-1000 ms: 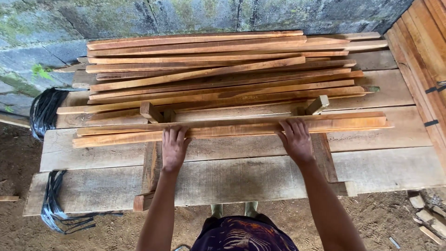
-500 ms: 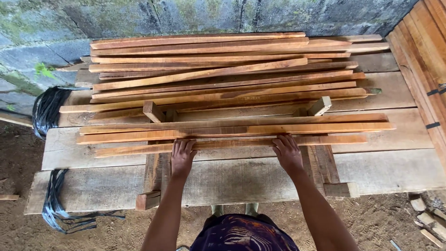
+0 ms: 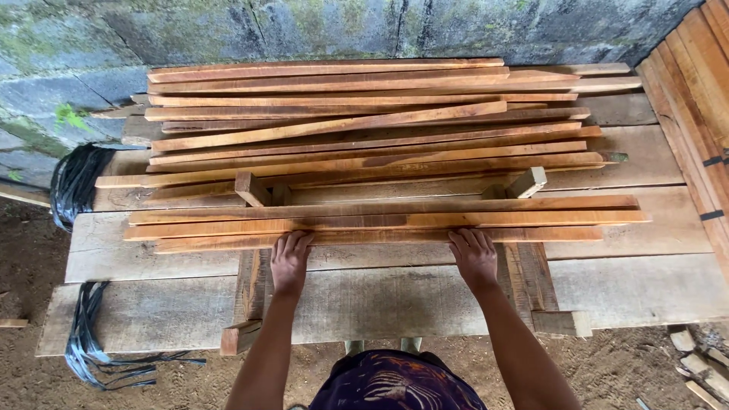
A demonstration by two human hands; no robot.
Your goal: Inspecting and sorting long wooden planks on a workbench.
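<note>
My left hand (image 3: pixel 288 262) and my right hand (image 3: pixel 474 258) lie flat, palms down, with their fingertips on the nearest thin wooden slat (image 3: pixel 380 237). That slat lies crosswise, pressed against two more slats (image 3: pixel 380 212) behind it. All three rest on two wooden cross rails (image 3: pixel 247 285) (image 3: pixel 531 277), up against short angled stop blocks (image 3: pixel 250 188) (image 3: pixel 526 182). Neither hand grips anything.
A loose pile of several reddish slats (image 3: pixel 364 121) fills the back of the grey plank bench (image 3: pixel 630 281). Black strapping (image 3: pixel 76 182) hangs off its left end. Stacked boards (image 3: pixel 691 83) lean at the right, a stone wall (image 3: pixel 304 30) stands behind, and wood scraps (image 3: pixel 702 372) lie on the dirt.
Both hands brought a third slat down in front of the two on the rails, then slid it back against them. The hands now rest flat on it.
</note>
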